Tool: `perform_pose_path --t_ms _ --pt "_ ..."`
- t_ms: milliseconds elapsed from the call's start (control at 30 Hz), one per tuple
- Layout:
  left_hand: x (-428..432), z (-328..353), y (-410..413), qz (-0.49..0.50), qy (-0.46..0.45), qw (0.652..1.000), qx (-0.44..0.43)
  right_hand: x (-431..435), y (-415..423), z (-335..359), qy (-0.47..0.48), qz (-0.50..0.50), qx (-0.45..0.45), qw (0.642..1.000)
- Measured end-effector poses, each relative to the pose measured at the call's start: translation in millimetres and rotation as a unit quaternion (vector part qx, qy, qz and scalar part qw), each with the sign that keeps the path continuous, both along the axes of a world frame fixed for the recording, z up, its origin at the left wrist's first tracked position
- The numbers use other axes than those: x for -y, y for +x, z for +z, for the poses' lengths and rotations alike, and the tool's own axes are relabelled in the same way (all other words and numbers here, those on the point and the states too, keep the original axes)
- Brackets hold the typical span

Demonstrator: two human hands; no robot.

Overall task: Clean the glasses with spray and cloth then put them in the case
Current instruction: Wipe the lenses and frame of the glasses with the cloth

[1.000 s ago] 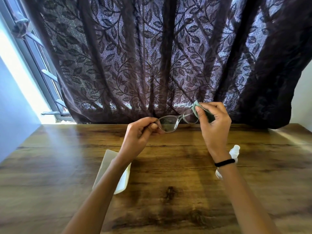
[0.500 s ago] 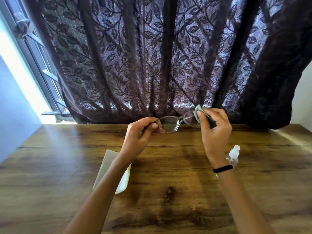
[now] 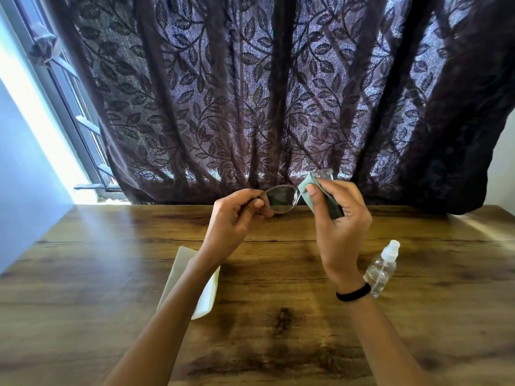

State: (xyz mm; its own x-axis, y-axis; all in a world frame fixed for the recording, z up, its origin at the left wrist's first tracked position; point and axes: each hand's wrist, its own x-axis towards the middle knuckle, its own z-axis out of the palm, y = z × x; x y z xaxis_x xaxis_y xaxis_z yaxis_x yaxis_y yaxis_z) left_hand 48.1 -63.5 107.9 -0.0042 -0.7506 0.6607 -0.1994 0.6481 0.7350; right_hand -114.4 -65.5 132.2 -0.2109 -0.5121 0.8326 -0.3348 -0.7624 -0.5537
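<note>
Clear-framed glasses point(image 3: 281, 198) are held up above the far part of the wooden table point(image 3: 278, 344). My left hand point(image 3: 237, 215) pinches their left end. My right hand point(image 3: 338, 218) grips a pale green cloth point(image 3: 308, 189) pressed around the right lens, which is mostly covered. A clear spray bottle point(image 3: 381, 270) with a white nozzle lies on the table just right of my right wrist. The white glasses case point(image 3: 207, 299) lies on the table under my left forearm, partly hidden by it.
A dark leaf-patterned curtain point(image 3: 278, 93) hangs behind the table's far edge. A bright window point(image 3: 55, 129) and a pale wall are at the left.
My right hand with the cloth has shifted slightly on the right lens. The spray bottle shows more fully as my right wrist moves left. My left hand keeps its hold.
</note>
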Motion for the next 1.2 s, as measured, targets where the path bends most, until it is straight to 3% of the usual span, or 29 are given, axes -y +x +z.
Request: perform_pose_path --t_ms 67,167,267,433,633,800,967,1033,1100,1200 --pt "1 -1 -2 0.016 -0.018 0.999 0.024 -4 4 3 -0.007 0.025 -0.016 1.0" --pt "3 -1 -7 0.044 -0.049 0.996 0.059 -10 14 0 -0.01 0.06 -0.109 0.992" --pt "4 0 -6 0.061 -0.052 0.994 0.068 -6 13 -6 -0.024 0.012 -0.197 0.98" --pt "2 -3 0 0.044 -0.032 0.997 0.051 3 4 -7 0.002 -0.055 -0.154 0.987" --pt "4 -2 -2 0.074 -0.052 0.994 0.06 -8 23 -12 -0.031 -0.02 -0.212 0.976" --pt "1 -2 2 0.041 -0.025 0.999 0.02 3 6 -15 -0.038 -0.083 -0.193 0.977" --pt "1 -2 1 0.034 0.002 0.999 -0.013 4 -7 -30 -0.041 -0.066 -0.212 0.974" --pt "0 0 2 0.028 0.018 0.999 -0.024 9 -15 -32 -0.001 -0.058 -0.157 0.986" --pt "-2 1 5 0.02 0.025 0.999 -0.033 15 -26 -29 0.053 -0.038 -0.036 0.997" --pt "-5 4 10 -0.004 0.04 0.997 -0.066 24 -38 -18 0.125 0.001 0.134 0.983"
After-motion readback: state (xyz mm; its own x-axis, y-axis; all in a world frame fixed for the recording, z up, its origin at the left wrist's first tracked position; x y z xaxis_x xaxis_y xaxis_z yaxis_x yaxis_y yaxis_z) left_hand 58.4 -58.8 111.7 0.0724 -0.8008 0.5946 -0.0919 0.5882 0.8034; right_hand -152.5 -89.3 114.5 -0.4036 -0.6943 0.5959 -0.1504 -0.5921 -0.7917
